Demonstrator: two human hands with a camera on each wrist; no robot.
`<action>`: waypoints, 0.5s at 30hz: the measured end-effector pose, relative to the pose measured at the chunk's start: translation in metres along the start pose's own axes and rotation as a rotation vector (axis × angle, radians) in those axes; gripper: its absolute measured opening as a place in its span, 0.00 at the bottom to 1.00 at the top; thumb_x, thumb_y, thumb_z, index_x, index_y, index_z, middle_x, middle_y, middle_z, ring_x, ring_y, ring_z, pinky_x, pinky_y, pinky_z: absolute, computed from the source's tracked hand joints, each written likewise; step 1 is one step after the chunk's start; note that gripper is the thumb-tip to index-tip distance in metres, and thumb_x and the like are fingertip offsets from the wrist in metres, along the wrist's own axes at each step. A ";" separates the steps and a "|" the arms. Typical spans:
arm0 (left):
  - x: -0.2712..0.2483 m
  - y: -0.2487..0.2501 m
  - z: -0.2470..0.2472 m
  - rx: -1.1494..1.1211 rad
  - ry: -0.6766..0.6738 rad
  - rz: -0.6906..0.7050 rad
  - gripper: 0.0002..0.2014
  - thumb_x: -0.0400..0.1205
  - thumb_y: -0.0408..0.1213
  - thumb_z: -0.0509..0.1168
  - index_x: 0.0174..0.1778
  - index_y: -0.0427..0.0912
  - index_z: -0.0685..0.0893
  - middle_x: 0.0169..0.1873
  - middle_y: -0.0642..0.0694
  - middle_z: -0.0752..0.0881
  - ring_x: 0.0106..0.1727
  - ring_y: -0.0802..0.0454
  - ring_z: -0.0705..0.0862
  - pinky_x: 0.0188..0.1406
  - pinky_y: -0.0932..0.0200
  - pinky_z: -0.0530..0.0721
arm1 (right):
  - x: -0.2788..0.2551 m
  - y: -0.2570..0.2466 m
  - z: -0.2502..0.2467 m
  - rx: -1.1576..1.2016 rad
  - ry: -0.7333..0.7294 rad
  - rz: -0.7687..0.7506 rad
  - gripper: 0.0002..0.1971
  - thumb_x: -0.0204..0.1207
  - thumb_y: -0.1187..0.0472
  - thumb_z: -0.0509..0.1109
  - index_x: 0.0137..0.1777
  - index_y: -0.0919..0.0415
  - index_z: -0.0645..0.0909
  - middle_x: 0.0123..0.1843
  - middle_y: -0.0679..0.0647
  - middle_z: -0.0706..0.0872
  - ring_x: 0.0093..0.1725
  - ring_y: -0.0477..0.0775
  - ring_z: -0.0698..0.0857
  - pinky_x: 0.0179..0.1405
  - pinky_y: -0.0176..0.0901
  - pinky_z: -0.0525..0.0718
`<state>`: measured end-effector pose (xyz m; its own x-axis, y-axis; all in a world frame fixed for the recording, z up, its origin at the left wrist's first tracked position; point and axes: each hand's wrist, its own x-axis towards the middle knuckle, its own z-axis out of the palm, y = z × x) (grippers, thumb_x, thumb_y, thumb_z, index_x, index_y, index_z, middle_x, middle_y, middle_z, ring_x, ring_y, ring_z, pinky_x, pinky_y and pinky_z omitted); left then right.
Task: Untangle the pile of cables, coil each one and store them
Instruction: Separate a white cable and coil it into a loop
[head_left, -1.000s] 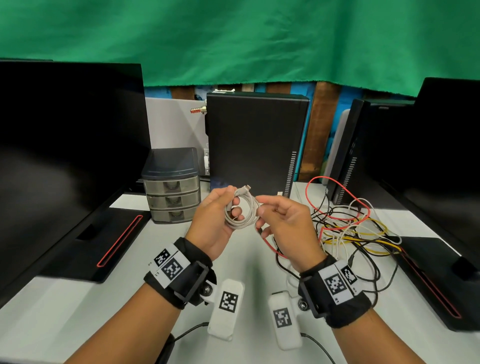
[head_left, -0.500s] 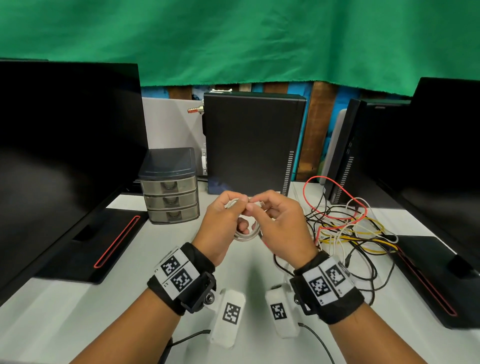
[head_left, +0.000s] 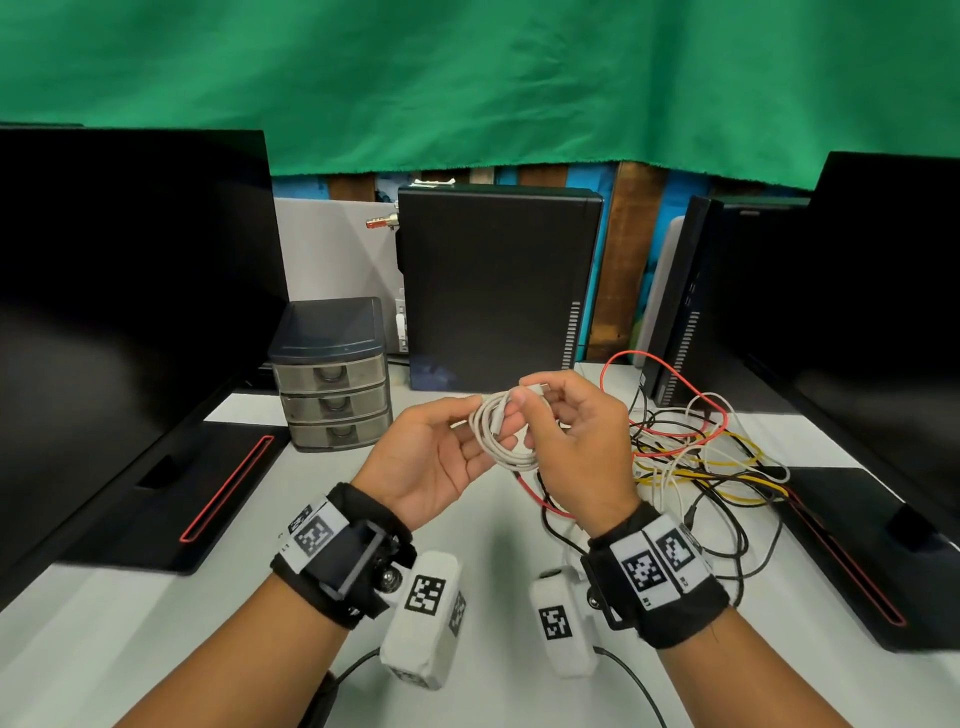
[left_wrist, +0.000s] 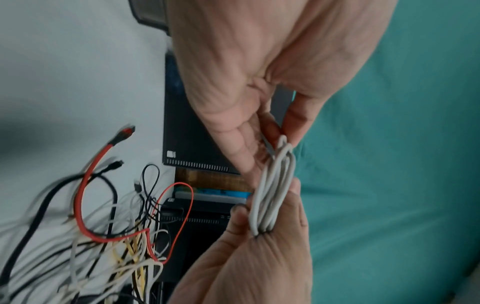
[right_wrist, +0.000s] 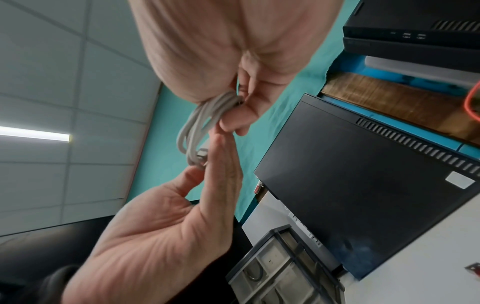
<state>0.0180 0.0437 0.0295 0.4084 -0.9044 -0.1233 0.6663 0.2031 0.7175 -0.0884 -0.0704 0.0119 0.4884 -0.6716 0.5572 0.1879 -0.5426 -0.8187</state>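
A white cable (head_left: 496, 439), wound into a small coil, is held above the table between both hands. My right hand (head_left: 524, 415) grips the coil's right side, and one plug end (head_left: 543, 387) sticks out above its thumb. My left hand (head_left: 475, 431) lies palm up and pinches the coil's left side lightly between thumb and nearly straight fingers. The left wrist view shows the coil (left_wrist: 272, 185) edge-on between the two hands. In the right wrist view the coil (right_wrist: 202, 123) shows a metal plug (right_wrist: 202, 154) against the left fingers. The tangled pile (head_left: 691, 452) of red, yellow, black and white cables lies right of my right hand.
A small grey drawer unit (head_left: 332, 374) stands at the back left, beside a black computer tower (head_left: 493, 286). Black monitors (head_left: 130, 312) (head_left: 857, 312) flank the white table (head_left: 156, 649), and their bases lie on it. A red cable (head_left: 540, 499) trails under my right wrist.
Half a second ago both hands were closed together over the coil. Now the left hand has opened out palm up and drawn slightly left, leaving the coil exposed.
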 end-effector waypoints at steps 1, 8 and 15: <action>0.000 0.000 -0.001 -0.033 -0.014 -0.017 0.20 0.79 0.32 0.64 0.65 0.26 0.83 0.50 0.34 0.91 0.46 0.45 0.92 0.53 0.52 0.91 | -0.001 -0.001 0.000 0.008 0.008 -0.012 0.03 0.81 0.63 0.73 0.52 0.56 0.87 0.42 0.46 0.90 0.40 0.47 0.90 0.38 0.38 0.87; 0.002 -0.010 -0.004 0.019 -0.042 -0.195 0.20 0.80 0.52 0.65 0.63 0.44 0.82 0.49 0.43 0.85 0.53 0.44 0.84 0.61 0.48 0.78 | -0.004 -0.007 0.009 0.058 0.095 -0.075 0.04 0.80 0.64 0.74 0.51 0.55 0.87 0.45 0.48 0.91 0.46 0.46 0.91 0.43 0.34 0.88; 0.000 -0.010 0.002 0.041 -0.059 -0.179 0.24 0.83 0.61 0.56 0.40 0.44 0.84 0.31 0.49 0.81 0.44 0.50 0.82 0.63 0.47 0.73 | -0.003 -0.002 0.011 0.006 0.095 -0.107 0.04 0.81 0.62 0.74 0.53 0.53 0.87 0.46 0.46 0.91 0.48 0.47 0.90 0.46 0.35 0.87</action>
<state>0.0099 0.0414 0.0235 0.2471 -0.9456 -0.2118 0.6985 0.0224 0.7152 -0.0810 -0.0621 0.0108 0.3829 -0.6547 0.6518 0.2403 -0.6107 -0.7545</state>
